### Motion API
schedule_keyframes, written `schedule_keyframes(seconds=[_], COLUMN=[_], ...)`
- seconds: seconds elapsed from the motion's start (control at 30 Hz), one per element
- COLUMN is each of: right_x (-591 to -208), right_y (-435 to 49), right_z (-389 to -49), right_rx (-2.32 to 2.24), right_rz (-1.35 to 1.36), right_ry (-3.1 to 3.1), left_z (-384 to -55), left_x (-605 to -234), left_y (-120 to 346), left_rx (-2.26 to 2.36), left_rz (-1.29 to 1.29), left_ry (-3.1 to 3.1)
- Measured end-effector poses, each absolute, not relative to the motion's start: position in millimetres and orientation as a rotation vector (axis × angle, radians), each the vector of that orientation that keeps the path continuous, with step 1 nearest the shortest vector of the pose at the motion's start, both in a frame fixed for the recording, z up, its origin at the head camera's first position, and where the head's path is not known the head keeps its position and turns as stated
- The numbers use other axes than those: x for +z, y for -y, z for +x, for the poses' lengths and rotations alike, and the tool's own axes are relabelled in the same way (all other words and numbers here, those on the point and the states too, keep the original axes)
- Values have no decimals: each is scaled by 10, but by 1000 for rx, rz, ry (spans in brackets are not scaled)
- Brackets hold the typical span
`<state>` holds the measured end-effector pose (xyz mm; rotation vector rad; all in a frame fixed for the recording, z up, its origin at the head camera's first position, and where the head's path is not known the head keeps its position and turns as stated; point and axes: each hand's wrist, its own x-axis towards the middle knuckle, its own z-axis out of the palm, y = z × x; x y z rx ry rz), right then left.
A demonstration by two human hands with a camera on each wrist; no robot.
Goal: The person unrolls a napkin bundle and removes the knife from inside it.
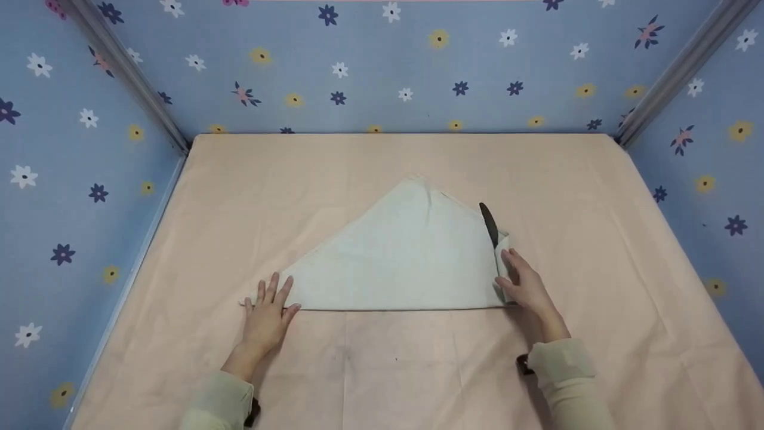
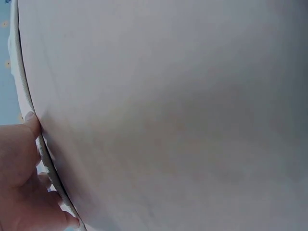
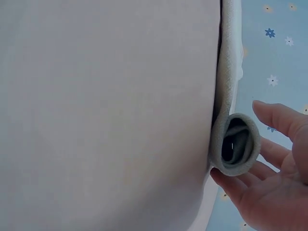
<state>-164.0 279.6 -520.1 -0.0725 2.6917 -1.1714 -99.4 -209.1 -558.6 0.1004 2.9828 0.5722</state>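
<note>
A pale blue-white cloth (image 1: 394,257) lies flat, its long straight edge toward me and its peak pointing away. Its right side is curled into a hollow roll (image 3: 236,168), whose layered end shows in the right wrist view. A black knife (image 1: 488,224) sticks out beyond the roll's far end; its lower part is hidden in the cloth. My right hand (image 1: 528,289) straddles the roll, fingers fairly straight along its right side, thumb apart from it in the wrist view. My left hand (image 1: 265,322) rests on the cloth's left corner with its fingers spread.
A peach cover (image 1: 382,370) with creases lies over the table. Blue floral walls (image 1: 370,65) stand at the back and both sides, with grey posts (image 1: 674,77) at the rear corners.
</note>
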Motion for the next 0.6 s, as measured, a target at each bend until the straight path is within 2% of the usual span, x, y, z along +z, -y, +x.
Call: schedule_keyframes(seconds=[0.6], right_x=[-5222], right_y=[-2805], right_z=[-1651], right_rx=[-1067], right_rz=[0], right_ry=[-2684], left_z=[-987], left_x=[-5565], left_y=[2094], left_rx=[569], left_rz=[126], left_ry=[-2983])
